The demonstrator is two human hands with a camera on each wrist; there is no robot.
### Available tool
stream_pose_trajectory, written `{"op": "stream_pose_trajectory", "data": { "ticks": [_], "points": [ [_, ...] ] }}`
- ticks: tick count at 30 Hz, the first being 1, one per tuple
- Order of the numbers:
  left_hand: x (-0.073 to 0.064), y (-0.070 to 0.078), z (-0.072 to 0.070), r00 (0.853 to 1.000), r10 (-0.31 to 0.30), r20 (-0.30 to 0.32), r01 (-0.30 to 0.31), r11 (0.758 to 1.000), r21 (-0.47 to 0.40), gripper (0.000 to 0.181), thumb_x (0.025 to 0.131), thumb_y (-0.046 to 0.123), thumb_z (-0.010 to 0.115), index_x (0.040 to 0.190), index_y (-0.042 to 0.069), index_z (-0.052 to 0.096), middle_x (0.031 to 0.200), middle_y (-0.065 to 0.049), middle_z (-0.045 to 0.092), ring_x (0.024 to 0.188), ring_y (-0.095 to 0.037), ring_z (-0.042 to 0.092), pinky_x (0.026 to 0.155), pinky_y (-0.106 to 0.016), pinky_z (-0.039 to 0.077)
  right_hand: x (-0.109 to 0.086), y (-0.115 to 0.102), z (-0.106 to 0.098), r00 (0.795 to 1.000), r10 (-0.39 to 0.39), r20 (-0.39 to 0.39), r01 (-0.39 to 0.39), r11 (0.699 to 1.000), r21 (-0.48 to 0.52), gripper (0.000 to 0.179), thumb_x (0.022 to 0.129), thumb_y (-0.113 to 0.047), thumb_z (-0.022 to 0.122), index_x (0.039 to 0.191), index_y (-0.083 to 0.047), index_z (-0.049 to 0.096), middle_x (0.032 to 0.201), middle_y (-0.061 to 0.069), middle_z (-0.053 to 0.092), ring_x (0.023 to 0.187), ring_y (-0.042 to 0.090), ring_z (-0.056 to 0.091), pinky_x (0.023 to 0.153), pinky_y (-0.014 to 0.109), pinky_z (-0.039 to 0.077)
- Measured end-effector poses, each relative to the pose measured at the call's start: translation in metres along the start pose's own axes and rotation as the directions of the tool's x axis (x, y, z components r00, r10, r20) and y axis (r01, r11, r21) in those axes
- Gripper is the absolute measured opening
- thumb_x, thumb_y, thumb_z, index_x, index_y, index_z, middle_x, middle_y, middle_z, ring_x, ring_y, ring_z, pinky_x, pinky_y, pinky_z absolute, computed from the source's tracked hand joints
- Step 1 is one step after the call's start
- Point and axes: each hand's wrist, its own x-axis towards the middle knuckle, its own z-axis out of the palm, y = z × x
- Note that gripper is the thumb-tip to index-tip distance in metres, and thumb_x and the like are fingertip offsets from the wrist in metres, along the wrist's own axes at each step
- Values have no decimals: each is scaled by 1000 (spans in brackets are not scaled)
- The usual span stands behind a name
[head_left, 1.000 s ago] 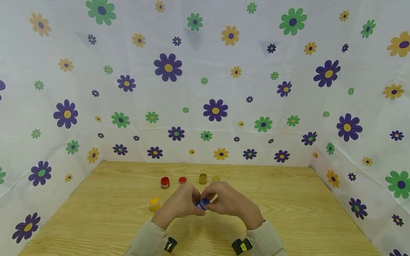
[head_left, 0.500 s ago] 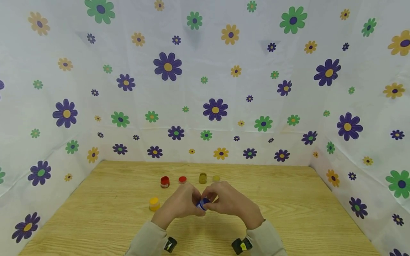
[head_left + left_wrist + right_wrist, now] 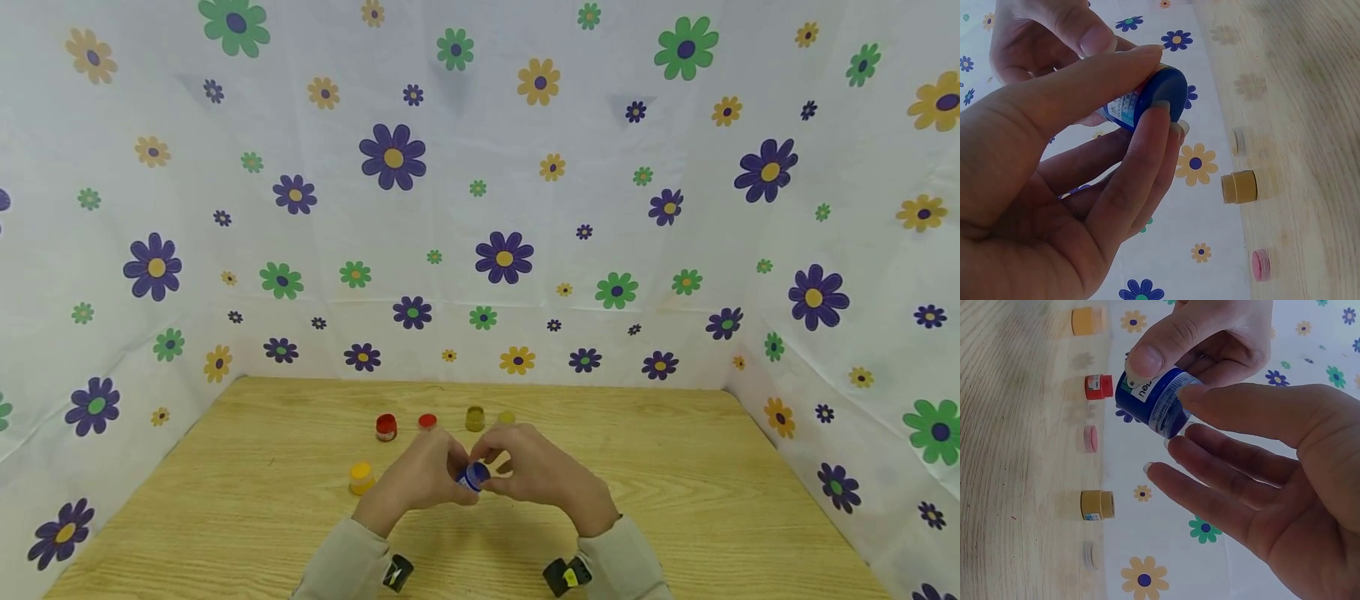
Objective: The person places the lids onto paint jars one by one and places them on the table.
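My left hand (image 3: pixel 431 477) holds a small blue paint jar (image 3: pixel 471 478) tilted over the table, gripping it around its base. The jar's clear-topped lid (image 3: pixel 1175 412) faces my right hand (image 3: pixel 542 473). In the right wrist view, the right thumb lies against the lid and fingertips meet its far edge; the other fingers are spread away from it. The blue base (image 3: pixel 1169 94) shows between the left thumb and fingers in the left wrist view. A white label with lettering is visible on the jar's side.
An orange-yellow jar (image 3: pixel 362 480) with its lid on stands left of my left hand. Farther back are an uncapped red jar (image 3: pixel 386 428), a red lid (image 3: pixel 427 422), an ochre jar (image 3: pixel 475 419) and its pale lid (image 3: pixel 507 417). A flowered curtain (image 3: pixel 450 208) surrounds the wooden table (image 3: pixel 675 467).
My right fingers have shifted and loosened a little around the lid, leaving more of it visible. The jar stays in my left hand, almost in the same place.
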Motion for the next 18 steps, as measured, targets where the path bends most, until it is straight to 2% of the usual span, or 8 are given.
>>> {"op": "stream_pose_trajectory", "data": {
  "ticks": [10,18],
  "points": [
    [0,0,0,1000,16,0,-16,1000,1,14,73,6,90,81,4,79,71,-2,75,62,-10,64,58,-24,53,0,1,1,999,-47,5,47,999,15,24,86,5,78,107,-4,74,109,9,71,103,21,70,86,20,58],
    [-1,3,1,1000,20,-1,-20,1000,-10,15,73,6,91,81,3,79,71,-3,75,62,-9,64,58,-23,52,1,2,1,999,-36,15,35,999,41,19,89,2,76,107,-5,75,106,9,74,97,16,73,81,21,59]
  ]
}}
